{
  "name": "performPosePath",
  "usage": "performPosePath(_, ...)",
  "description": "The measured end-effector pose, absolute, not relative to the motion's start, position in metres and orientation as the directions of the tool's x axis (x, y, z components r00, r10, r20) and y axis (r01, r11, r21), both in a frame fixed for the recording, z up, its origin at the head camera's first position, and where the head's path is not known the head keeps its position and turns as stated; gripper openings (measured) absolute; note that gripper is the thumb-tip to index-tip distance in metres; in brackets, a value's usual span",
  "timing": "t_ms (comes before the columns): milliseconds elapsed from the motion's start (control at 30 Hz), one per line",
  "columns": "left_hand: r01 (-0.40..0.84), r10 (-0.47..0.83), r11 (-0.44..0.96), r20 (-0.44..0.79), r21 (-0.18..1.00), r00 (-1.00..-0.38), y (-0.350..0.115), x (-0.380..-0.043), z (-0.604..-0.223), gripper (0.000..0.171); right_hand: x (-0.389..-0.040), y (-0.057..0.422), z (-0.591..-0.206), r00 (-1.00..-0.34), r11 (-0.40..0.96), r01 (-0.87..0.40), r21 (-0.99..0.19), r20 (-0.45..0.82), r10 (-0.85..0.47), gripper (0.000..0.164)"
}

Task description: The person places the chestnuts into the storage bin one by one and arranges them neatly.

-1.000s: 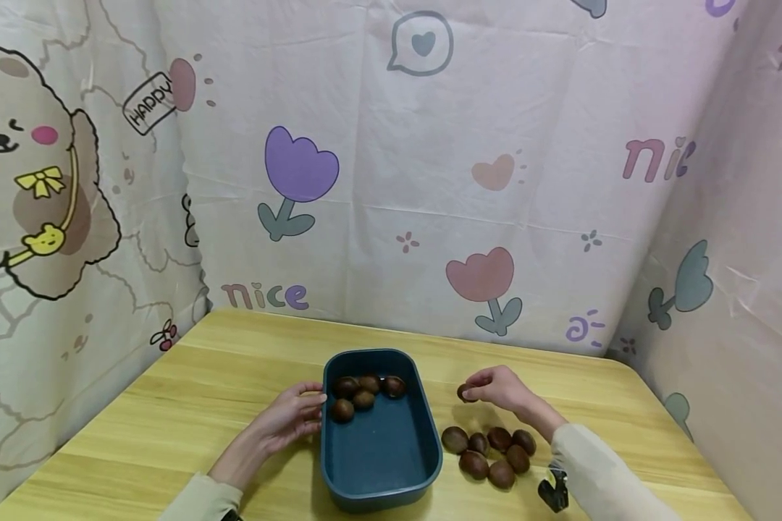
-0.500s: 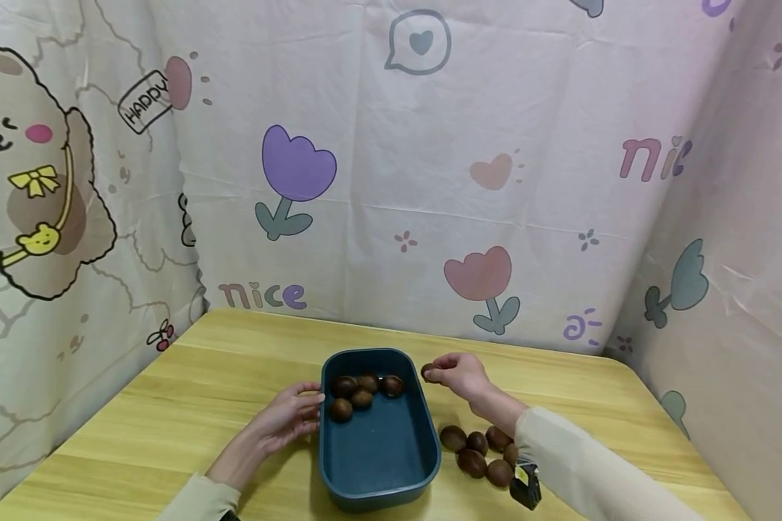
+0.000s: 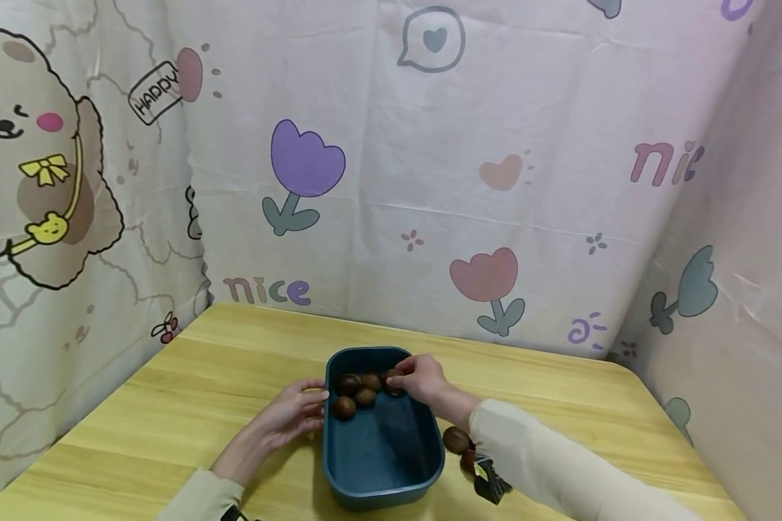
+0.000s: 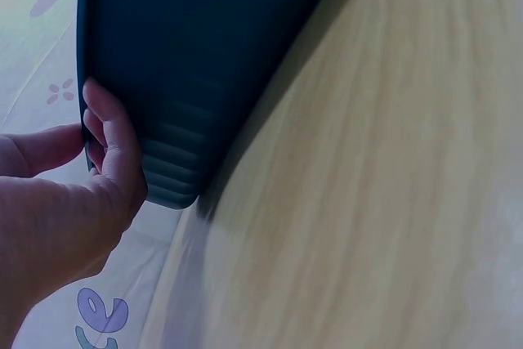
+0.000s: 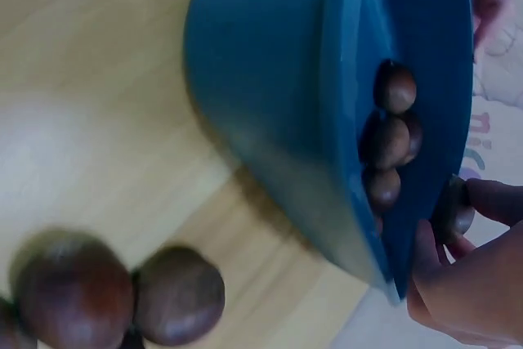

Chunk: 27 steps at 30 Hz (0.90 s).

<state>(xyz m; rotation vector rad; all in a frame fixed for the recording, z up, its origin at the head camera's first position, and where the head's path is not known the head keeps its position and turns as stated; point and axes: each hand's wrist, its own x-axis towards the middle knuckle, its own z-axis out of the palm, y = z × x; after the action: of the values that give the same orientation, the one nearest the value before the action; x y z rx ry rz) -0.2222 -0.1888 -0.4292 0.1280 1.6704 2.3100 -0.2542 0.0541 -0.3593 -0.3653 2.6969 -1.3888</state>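
Note:
A deep blue-green plastic box (image 3: 379, 456) stands on the table, with several brown chestnuts (image 3: 365, 397) lying together in its far part. My left hand (image 3: 293, 416) touches the box's left side, fingers resting along the outer wall and a fingertip at the rim; the left wrist view shows this hand (image 4: 78, 198) against the ribbed wall. Over the box's far right corner, my right hand (image 3: 423, 380) pinches one chestnut (image 5: 453, 208) between thumb and fingers. In the right wrist view that chestnut is level with the rim.
More chestnuts (image 3: 456, 439) lie on the wooden table (image 3: 247, 347) right of the box, partly hidden by my right sleeve (image 3: 534, 441). Patterned cloth (image 3: 391, 159) hangs behind the table and along both sides.
My right hand has carried its chestnut leftward from the table, across the right rim and over the box. My left hand and the box have stayed in place.

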Motion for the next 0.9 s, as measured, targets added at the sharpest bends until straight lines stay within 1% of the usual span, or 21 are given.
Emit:
performPosePath(133,-0.178,0.286,-0.282,-0.095,0.943,-0.954,-0.19,-0.222,-0.428,0.038,-0.254,0.045,-0.368,-0.971,0.505,-0.134,-0.852,0.01,-0.24,0.024)
performPosePath(200,-0.18,0.287,-0.282,-0.097,0.942,-0.953,-0.19,-0.223,-0.428,0.037,-0.254,0.04,-0.372,-0.976,0.501,-0.132,-0.855,0.025,-0.215,0.024)
performPosePath(367,-0.177,0.28,-0.286,-0.095,0.942,-0.955,-0.19,-0.223,-0.429,0.034,-0.251,0.031,-0.386,-0.98,0.56,-0.188,-0.807,0.12,-0.156,0.022)
performPosePath(533,-0.176,0.284,-0.282,-0.093,0.943,-0.954,-0.19,-0.223,-0.429,0.036,-0.249,0.025,-0.397,-0.985,0.592,-0.17,-0.788,0.122,-0.12,0.013)
performPosePath(700,-0.178,0.284,-0.284,-0.095,0.942,-0.954,-0.19,-0.223,-0.429,0.034,-0.251,0.025,-0.4,-0.985,0.602,-0.169,-0.781,0.12,-0.121,0.01)
performPosePath(767,-0.179,0.285,-0.286,-0.095,0.942,-0.954,-0.19,-0.223,-0.428,0.033,-0.252,0.025,-0.402,-0.983,0.614,-0.183,-0.768,0.122,-0.14,0.015)
performPosePath(900,-0.179,0.288,-0.286,-0.094,0.941,-0.953,-0.189,-0.223,-0.428,0.032,-0.253,0.028,-0.408,-0.973,0.647,-0.225,-0.729,0.137,-0.185,0.034)
